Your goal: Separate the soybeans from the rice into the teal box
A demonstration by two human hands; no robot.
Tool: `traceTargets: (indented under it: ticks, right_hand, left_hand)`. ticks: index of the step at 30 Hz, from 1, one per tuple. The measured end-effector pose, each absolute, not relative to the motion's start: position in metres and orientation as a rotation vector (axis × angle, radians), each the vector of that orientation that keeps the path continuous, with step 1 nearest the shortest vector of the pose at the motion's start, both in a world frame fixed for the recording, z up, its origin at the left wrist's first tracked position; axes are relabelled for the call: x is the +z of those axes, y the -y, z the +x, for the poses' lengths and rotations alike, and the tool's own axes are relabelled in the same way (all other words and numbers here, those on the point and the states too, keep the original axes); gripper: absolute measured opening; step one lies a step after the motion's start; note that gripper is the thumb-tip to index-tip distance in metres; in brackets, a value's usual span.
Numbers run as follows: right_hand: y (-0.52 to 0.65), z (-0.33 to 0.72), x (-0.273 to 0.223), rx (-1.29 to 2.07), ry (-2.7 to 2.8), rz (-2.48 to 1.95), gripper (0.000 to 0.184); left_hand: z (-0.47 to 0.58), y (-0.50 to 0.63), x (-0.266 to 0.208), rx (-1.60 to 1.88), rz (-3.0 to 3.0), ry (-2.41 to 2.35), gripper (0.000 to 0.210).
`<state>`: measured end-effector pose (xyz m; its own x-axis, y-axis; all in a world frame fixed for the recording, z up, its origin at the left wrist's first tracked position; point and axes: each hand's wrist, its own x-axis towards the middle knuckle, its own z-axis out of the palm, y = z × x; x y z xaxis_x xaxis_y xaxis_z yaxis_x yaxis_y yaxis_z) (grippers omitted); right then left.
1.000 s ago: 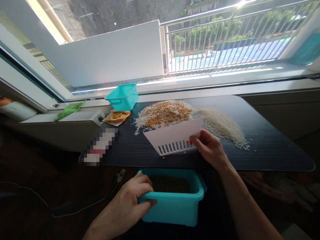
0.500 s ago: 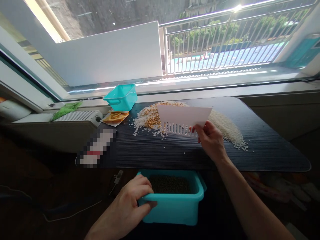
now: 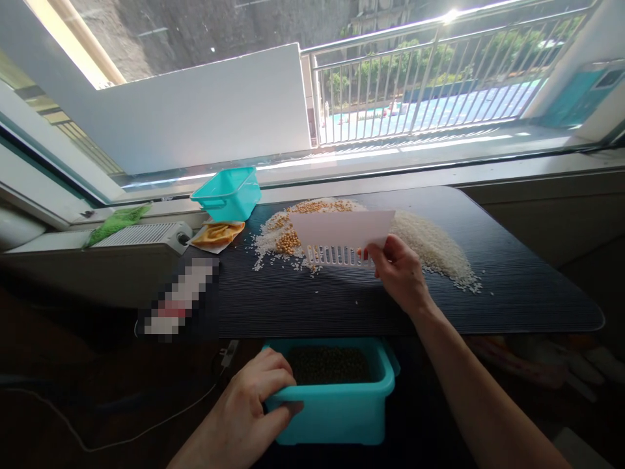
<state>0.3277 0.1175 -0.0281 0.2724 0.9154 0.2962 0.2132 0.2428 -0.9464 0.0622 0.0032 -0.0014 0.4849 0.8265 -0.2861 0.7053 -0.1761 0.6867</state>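
My right hand (image 3: 400,268) pinches the right end of a white slotted scraper (image 3: 342,228) and holds it tilted over the dark table. Behind and left of it spreads white rice (image 3: 266,241) mixed with yellow soybeans (image 3: 288,243). A second heap of rice (image 3: 434,246) lies to the right, beyond my right hand. The scraper hides part of the mixed heap. My left hand (image 3: 258,400) is closed around the left rim of a turquoise tub (image 3: 336,413) just below the table's front edge. Dark small grains (image 3: 327,365) fill the tub's inside; their kind cannot be made out.
Another turquoise tub (image 3: 239,198) stands at the table's back left, by the window. In front of it lies folded yellow-brown food on paper (image 3: 217,234). A green cloth (image 3: 114,225) drapes over a white heater (image 3: 141,234). A pixelated item (image 3: 183,299) sits at the left edge.
My right hand and the scraper have shifted slightly left relative to the rice heaps. The whole view has moved a little too. My left hand keeps its grip on the tub.
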Motion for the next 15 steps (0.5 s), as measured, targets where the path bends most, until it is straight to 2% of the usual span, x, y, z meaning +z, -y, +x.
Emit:
traceTargets:
  ticks: [15]
  right_hand:
    - [-0.1127, 0.3301, -0.0277, 0.772, 1.149, -1.227, 0.017]
  left_hand:
    - [0.0645, -0.0040, 0.0005, 0.220, 1.926, -1.275, 0.014]
